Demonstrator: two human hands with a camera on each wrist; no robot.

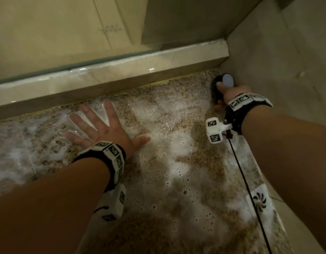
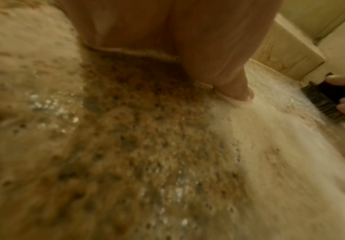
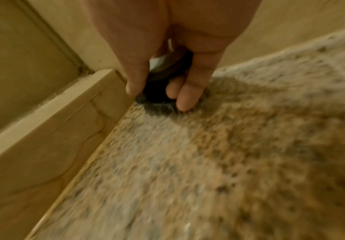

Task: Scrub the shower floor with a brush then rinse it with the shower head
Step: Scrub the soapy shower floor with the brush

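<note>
Fingers of right hand (image 1: 231, 93) grip brush (image 3: 159, 100) in corner; left hand (image 1: 101, 129) fingers spread on shower floor (image 1: 177, 162).

The brush (image 1: 218, 88) is hemmed into the far right corner, bounded ahead by the raised marble curb (image 1: 111, 74) and on the right by the tiled wall (image 1: 279, 57). Open foamy pebble floor (image 1: 177, 162) is left between the two hands. The floor's left part is occupied by the spread left hand (image 1: 101, 129). The right edge is crossed by a black cable (image 1: 250, 189) passing over the drain cover (image 1: 260, 200).

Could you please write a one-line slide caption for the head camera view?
Left hand flat on the soapy shower floor; right hand scrubs the corner with a brush.
</note>
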